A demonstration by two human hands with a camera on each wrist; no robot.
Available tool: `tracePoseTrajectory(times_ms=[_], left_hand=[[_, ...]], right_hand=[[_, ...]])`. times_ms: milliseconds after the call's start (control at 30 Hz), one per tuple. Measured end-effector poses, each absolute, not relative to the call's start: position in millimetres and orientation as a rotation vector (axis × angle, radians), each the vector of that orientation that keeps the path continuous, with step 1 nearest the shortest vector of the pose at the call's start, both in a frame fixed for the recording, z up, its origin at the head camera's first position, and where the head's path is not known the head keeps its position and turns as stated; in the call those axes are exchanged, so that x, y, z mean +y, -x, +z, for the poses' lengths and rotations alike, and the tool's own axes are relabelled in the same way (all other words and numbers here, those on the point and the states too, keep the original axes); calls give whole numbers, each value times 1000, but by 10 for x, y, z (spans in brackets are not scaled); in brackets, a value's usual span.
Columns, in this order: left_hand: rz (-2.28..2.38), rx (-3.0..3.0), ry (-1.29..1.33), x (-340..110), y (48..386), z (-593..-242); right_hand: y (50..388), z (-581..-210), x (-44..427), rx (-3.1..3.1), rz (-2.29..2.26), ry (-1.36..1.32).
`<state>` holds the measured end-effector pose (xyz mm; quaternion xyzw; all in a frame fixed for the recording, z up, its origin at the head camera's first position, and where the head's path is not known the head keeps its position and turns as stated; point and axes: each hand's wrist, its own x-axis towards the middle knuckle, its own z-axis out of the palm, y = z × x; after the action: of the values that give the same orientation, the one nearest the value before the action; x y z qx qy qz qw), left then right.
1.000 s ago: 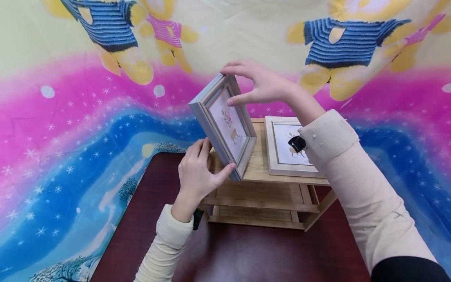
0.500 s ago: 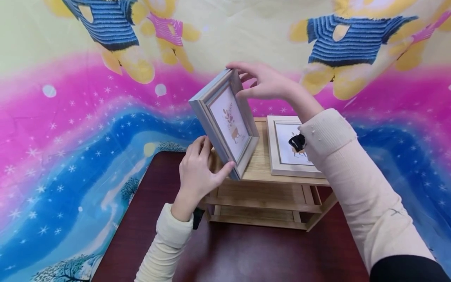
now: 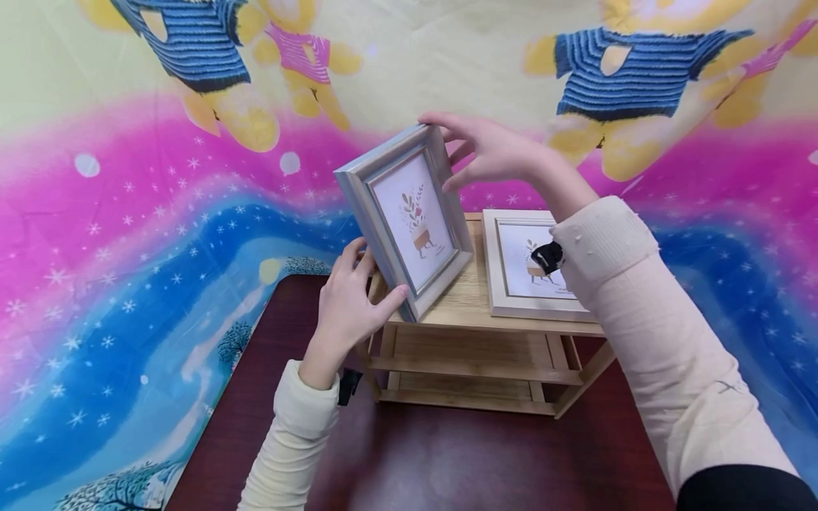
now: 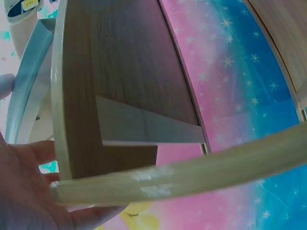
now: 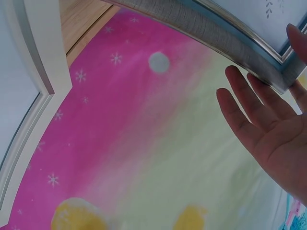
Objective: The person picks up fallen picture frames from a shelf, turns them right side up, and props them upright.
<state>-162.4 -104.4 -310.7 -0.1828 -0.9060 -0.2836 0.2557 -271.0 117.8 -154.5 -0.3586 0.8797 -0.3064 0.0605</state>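
Note:
A grey-wood picture frame (image 3: 418, 220) with a plant print stands tilted over the left end of a light wooden shelf unit (image 3: 447, 314). My right hand (image 3: 492, 152) holds its upper right corner; in the right wrist view, the thumb is on the front side and the other fingers reach behind the frame (image 5: 225, 48). The left hand (image 3: 348, 305) holds its lower left edge, thumb against the side and fingers partly hidden behind. In the left wrist view the thumb touches the frame's side (image 4: 29, 76), while other fingers pass behind the shelf's end.
A second, whiter picture frame (image 3: 498, 284) lies face up on the shelf's right half, partly covered by my right forearm. The unit stands on a dark red table (image 3: 486, 454). A cartoon-printed cloth (image 3: 211, 177) hangs behind.
The held frame has turned so that its front faces me more, with its lower end shifted slightly left. My left hand has moved slightly left, the right slightly right.

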Motion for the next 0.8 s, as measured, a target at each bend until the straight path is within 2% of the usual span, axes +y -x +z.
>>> tracePoseTrajectory(times_ms=[800], left_hand=[[-1117, -2491, 874, -1323, 1962, -3089]], right_hand=[[2664, -1549, 1359, 2629, -922, 977]])
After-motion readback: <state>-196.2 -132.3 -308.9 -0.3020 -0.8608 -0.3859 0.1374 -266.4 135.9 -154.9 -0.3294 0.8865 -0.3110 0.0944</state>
